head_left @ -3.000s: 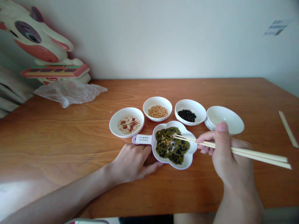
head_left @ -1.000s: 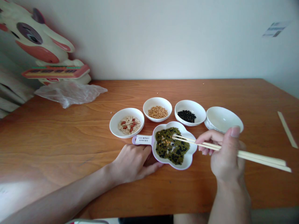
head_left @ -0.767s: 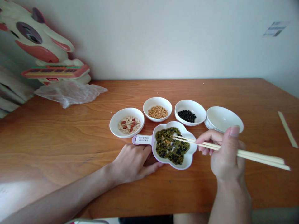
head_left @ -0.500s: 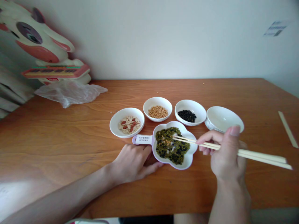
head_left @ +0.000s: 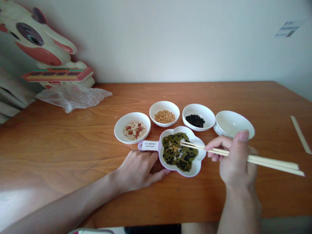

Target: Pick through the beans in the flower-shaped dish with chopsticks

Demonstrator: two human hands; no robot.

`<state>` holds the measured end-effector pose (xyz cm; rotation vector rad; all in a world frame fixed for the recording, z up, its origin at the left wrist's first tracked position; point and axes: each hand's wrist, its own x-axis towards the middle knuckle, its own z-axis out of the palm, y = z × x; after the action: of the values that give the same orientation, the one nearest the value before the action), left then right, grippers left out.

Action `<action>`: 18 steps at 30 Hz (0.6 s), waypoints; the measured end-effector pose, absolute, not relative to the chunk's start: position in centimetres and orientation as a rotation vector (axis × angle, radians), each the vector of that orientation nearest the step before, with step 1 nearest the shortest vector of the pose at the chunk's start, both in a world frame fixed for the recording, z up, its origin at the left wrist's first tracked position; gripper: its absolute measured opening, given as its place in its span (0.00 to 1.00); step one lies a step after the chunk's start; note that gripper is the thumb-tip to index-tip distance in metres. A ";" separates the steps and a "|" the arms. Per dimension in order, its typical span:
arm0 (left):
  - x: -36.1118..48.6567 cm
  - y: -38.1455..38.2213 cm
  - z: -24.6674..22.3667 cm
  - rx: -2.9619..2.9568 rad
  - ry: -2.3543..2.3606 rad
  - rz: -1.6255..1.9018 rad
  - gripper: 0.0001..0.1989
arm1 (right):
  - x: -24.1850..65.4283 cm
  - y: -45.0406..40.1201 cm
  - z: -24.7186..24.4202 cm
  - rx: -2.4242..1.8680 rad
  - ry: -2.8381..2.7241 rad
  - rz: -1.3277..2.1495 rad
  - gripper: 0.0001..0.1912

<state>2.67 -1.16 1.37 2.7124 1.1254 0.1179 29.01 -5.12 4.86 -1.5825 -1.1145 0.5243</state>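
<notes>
A pair of wooden chopsticks [head_left: 273,163] is held in my right hand [head_left: 234,159], fingers closed round them. Their tips touch the mix of green and black beans [head_left: 179,157], with a few pale yellow bits, inside a white flower-shaped dish [head_left: 200,164]. This dish has a purple rim and a short labelled handle pointing left. My left hand [head_left: 138,170] grips its near left side, thumb along the lower rim and fingers curled under by the handle, partly hidden.
Behind the dish stand white bowls holding peanuts [head_left: 135,130], soybeans [head_left: 165,116] and black beans [head_left: 195,121]. Another white bowl [head_left: 234,123] sits behind my right hand. A pale stick [head_left: 300,135] lies at right. At far left are a plastic bag [head_left: 73,97] and a cow-shaped toy keyboard [head_left: 58,75].
</notes>
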 end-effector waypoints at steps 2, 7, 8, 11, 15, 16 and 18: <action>2.7 -1.1 1.4 2.707 1.126 0.112 0.26 | 29.1 -5.0 4.7 -1.572 -1.121 0.517 0.47; 2.7 -1.2 1.4 2.699 1.129 0.107 0.26 | 29.3 -4.9 4.5 -1.538 -1.118 0.467 0.47; 2.6 -1.2 1.4 2.697 1.128 0.110 0.26 | 29.3 -4.9 4.5 -1.533 -1.115 0.461 0.47; 2.6 -1.2 1.4 2.691 1.125 0.123 0.26 | 29.5 -5.0 4.3 -1.522 -1.100 0.448 0.48; 2.6 -1.3 1.4 2.688 1.134 0.130 0.26 | 29.8 -4.9 4.6 -1.485 -1.085 0.407 0.49; 2.6 -1.3 1.4 2.686 1.135 0.128 0.26 | 29.7 -4.7 4.9 -1.468 -1.078 0.387 0.49; 2.6 -1.3 1.3 2.681 1.131 0.119 0.26 | 29.0 -4.2 5.7 -1.427 -1.051 0.334 0.48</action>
<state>2.59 -1.30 1.34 2.6811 1.1313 0.1189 28.97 -4.18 5.70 -1.4267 -1.0505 0.3340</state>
